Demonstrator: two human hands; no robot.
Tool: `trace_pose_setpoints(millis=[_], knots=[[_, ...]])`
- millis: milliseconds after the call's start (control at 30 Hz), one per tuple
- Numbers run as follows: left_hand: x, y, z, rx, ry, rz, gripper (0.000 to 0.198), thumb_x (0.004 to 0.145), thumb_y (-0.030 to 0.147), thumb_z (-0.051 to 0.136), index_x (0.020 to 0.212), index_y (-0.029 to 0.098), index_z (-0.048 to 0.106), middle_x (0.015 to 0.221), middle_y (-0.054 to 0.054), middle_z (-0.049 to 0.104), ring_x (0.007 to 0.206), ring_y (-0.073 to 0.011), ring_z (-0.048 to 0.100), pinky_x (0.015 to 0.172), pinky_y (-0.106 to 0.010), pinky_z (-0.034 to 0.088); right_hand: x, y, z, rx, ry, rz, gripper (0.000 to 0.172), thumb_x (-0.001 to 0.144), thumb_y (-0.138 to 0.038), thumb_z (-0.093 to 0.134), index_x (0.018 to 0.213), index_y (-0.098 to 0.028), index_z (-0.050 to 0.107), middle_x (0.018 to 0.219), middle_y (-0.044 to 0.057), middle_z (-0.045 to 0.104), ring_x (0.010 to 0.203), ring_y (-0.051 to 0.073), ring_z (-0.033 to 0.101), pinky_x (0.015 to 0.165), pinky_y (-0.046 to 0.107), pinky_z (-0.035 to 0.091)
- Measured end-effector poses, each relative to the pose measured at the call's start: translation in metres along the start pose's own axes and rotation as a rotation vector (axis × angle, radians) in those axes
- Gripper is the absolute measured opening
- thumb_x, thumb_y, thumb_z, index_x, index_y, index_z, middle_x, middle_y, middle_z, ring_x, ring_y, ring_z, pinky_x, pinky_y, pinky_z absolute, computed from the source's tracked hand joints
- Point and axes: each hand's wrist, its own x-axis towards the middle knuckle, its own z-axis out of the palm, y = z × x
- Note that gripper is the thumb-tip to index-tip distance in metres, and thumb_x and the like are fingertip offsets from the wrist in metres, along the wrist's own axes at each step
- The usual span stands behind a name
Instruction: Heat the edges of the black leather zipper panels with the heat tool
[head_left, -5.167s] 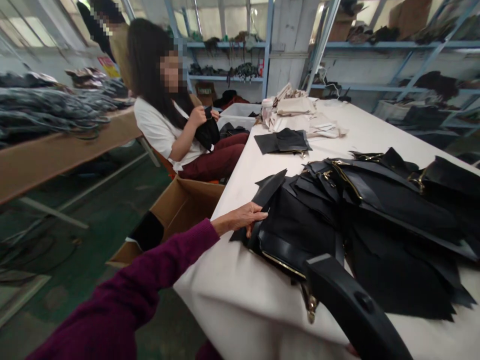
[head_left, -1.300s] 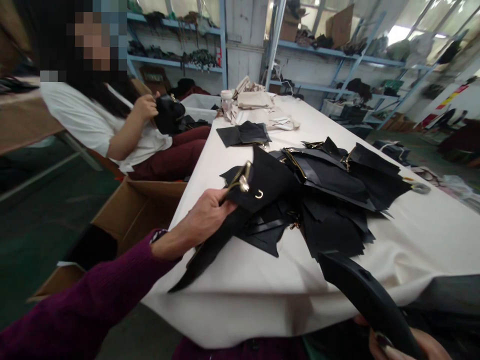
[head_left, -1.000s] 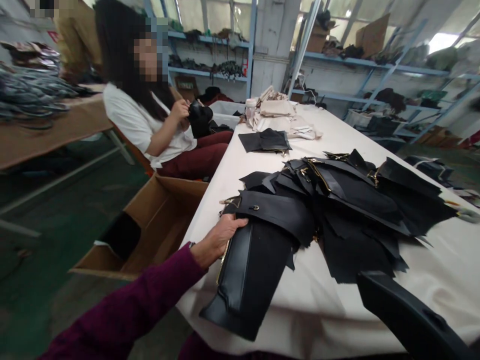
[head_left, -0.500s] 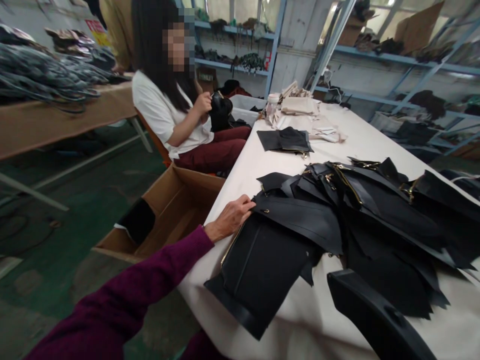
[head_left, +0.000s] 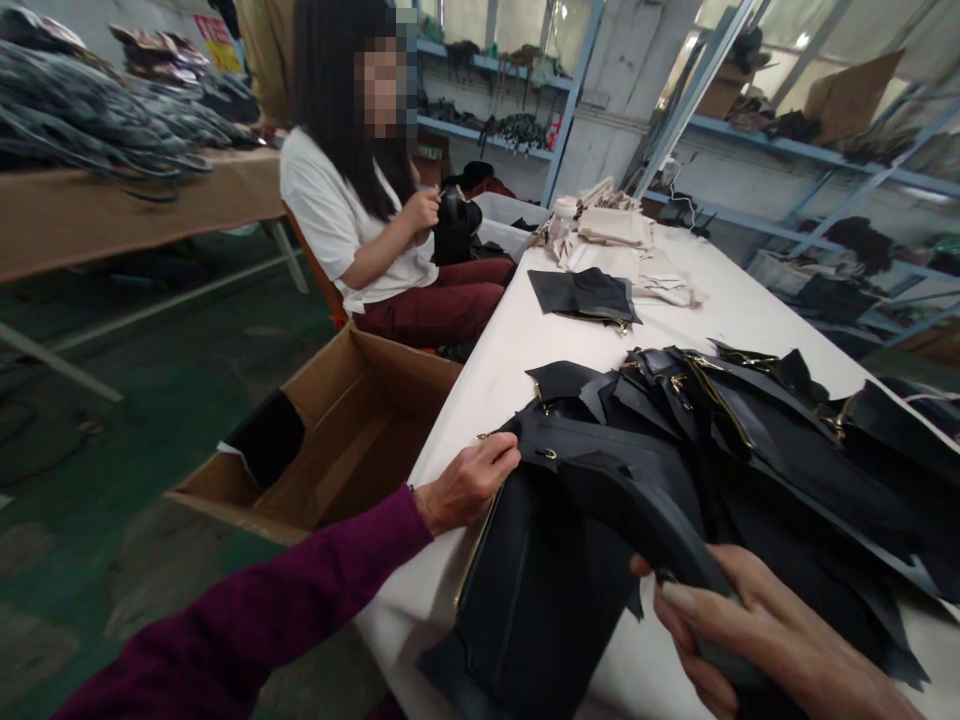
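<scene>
I read 1 brown table (head_left: 112, 215) at far left, carrying 1 heap of grey cords (head_left: 97, 120), too tangled to count. Right of it, 1 open cardboard box (head_left: 375, 370) stands on the floor against the white table (head_left: 517, 340), with 1 black item (head_left: 266, 435) inside it at its left wall. Behind the box sits 1 person in a white shirt (head_left: 337, 220), both hands on 1 small black bag (head_left: 456, 222) at lap height.

My left hand (head_left: 469, 482) comes in from a purple sleeve (head_left: 247, 620). Its fingers are pinched on the upper left edge of 1 black leather panel (head_left: 540, 590), flat, with a gold zip down its left side. The panel lies on the near corner of the white table, its lower end past the table edge, its upper end tucked against the large heap.

Further back on the table I count 1 white jar (head_left: 562, 215), 1 pile of beige fabric pieces (head_left: 619, 225) and 1 small stack of black pieces (head_left: 585, 295), well apart from the panel. The large heap of black leather pieces (head_left: 787, 440) with gold zips fills the table's right half; the pieces overlap too much to count.

My right hand (head_left: 757, 635) is at bottom right, fingers wrapped firmly around 1 black curved tool (head_left: 637, 505), whose far end lies over the panel's upper part. Blue metal shelving (head_left: 825, 155) lines the wall behind.
</scene>
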Motion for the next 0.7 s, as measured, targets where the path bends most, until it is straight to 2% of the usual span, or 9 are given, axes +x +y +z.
trace_pose_setpoints(millis=[100,167,267,367,500,600,700], knots=[[0.003,0.001,-0.004,0.024,0.035,0.072,0.021,0.089,0.002,0.036,0.097,0.007,0.055,0.093,-0.014,0.059,0.088,-0.0185,0.059,0.077,-0.029,0.055,0.021,-0.035,0.013,-0.004,-0.106,0.011,0.038,0.077,-0.056,0.056,0.081,-0.018,0.054,0.044,-0.004,0.05,0.041,0.013,0.046,0.045,0.025,0.04],[0.005,0.001,-0.006,0.035,0.041,0.126,0.02,0.088,0.001,0.038,0.094,0.005,0.056,0.092,-0.015,0.06,0.089,-0.0197,0.059,0.077,-0.029,0.055,0.034,-0.044,0.017,-0.037,-0.179,0.008,0.038,0.076,-0.057,0.056,0.076,-0.019,0.053,0.043,-0.004,0.05,0.04,0.013,0.046,0.044,0.025,0.04],[0.006,0.0,-0.008,0.029,0.046,0.177,0.02,0.088,0.0,0.038,0.091,0.005,0.057,0.091,-0.015,0.061,0.089,-0.0193,0.06,0.077,-0.029,0.055,0.048,-0.05,0.02,-0.068,-0.222,0.024,0.039,0.073,-0.058,0.059,0.069,-0.02,0.053,0.044,-0.003,0.051,0.041,0.013,0.049,0.042,0.024,0.039],[0.007,0.0,-0.009,0.026,0.047,0.174,0.02,0.088,0.0,0.037,0.09,0.006,0.057,0.09,-0.015,0.061,0.087,-0.0187,0.061,0.077,-0.028,0.055,0.049,-0.056,0.02,-0.064,-0.162,0.017,0.04,0.071,-0.058,0.061,0.065,-0.02,0.053,0.044,-0.003,0.052,0.042,0.013,0.05,0.043,0.024,0.039],[0.008,0.0,-0.01,0.04,0.048,0.152,0.02,0.087,0.0,0.038,0.09,0.006,0.057,0.09,-0.014,0.061,0.086,-0.0184,0.061,0.077,-0.029,0.055,0.035,-0.058,0.014,-0.073,-0.066,-0.03,0.038,0.075,-0.055,0.058,0.065,-0.019,0.054,0.043,-0.003,0.051,0.044,0.013,0.048,0.047,0.024,0.04],[0.008,0.001,-0.01,0.045,0.055,0.157,0.021,0.087,-0.001,0.038,0.089,0.005,0.058,0.088,-0.014,0.062,0.085,-0.0183,0.061,0.078,-0.029,0.055,0.024,-0.053,0.013,-0.095,-0.051,0.053,0.037,0.078,-0.055,0.055,0.071,-0.019,0.054,0.045,-0.004,0.05,0.044,0.013,0.046,0.047,0.025,0.04],[0.008,0.0,-0.009,0.028,0.06,0.174,0.022,0.088,0.0,0.037,0.089,0.005,0.057,0.088,-0.015,0.062,0.086,-0.0186,0.062,0.076,-0.029,0.055,0.025,-0.05,0.018,-0.095,-0.107,0.094,0.034,0.078,-0.053,0.055,0.076,-0.019,0.053,0.044,-0.006,0.049,0.042,0.012,0.045,0.046,0.024,0.04]])
